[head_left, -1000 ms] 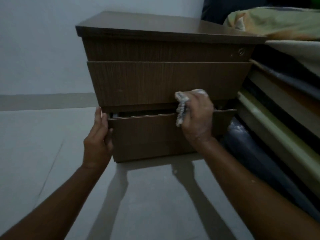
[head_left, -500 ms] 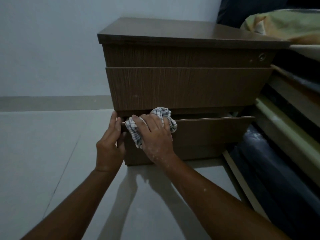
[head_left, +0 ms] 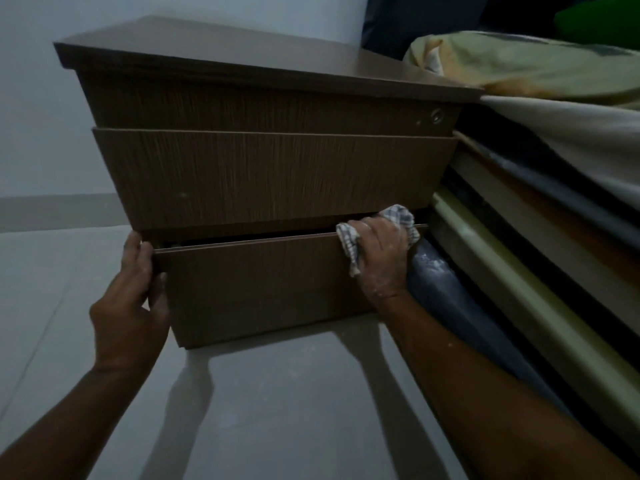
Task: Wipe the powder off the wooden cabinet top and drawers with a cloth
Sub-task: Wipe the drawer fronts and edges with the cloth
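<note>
The left hand (head_left: pixel 130 299) gripped the bottom drawer's (head_left: pixel 263 285) left edge, apparently steadying it. The right hand (head_left: pixel 381 258) was closed around the checked cloth (head_left: pixel 398 216), pressing it onto the drawer's top rim.

Pale wall (head_left: pixel 41 116), grey tiled floor (head_left: pixel 277 410), stacked mattresses (head_left: pixel 554 289), crumpled yellow-green bedding (head_left: pixel 526 64)

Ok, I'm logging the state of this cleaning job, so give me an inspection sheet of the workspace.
Surface: cabinet top looks bare; powder cannot be judged in the dim light.
Job's things: checked cloth on the right end of the bottom drawer top edge; drawer slightly open.
Clutter: nothing seen on the floor.
Grippers: right hand holds the cloth, powder-flecked; left hand grips the drawer's left edge.
Cables: nothing seen.
Surroundings: stacked mattresses and bedding right; pale wall behind.
</note>
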Demonstrator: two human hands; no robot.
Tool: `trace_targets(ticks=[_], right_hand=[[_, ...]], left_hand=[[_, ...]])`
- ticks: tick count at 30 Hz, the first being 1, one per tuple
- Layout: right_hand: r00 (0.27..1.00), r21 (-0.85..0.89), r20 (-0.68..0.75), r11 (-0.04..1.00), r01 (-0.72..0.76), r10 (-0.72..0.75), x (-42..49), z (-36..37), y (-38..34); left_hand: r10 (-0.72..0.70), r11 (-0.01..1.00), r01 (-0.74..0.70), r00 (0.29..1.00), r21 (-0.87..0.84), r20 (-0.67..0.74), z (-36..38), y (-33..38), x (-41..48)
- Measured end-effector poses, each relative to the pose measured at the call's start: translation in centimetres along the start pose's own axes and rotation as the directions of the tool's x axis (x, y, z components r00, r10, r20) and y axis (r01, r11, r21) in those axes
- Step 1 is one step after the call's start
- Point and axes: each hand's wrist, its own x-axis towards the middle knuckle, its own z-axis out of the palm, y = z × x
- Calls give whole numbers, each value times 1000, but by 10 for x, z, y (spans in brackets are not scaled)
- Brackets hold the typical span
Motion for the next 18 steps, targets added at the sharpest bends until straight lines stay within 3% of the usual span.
trace_targets(ticks=[7,10,13,18], right_hand=[[981,-73,81,983,-170,176,4,-17,48],[914,-97,57,914,-395,401,11,-21,56],[749,238,-163,763,-602,642,12,-23,48],[653,658,-310,652,-378,691,27,-28,-3]], left_hand=[[18,1000,-18,999,4,-36,-2,4,1],[43,999,-44,997,-11,-70,-9,6,4],[-12,998,6,994,-55,-110,-13,1,6],[-218,969,203,971,-140,-95,-6,1,9]])
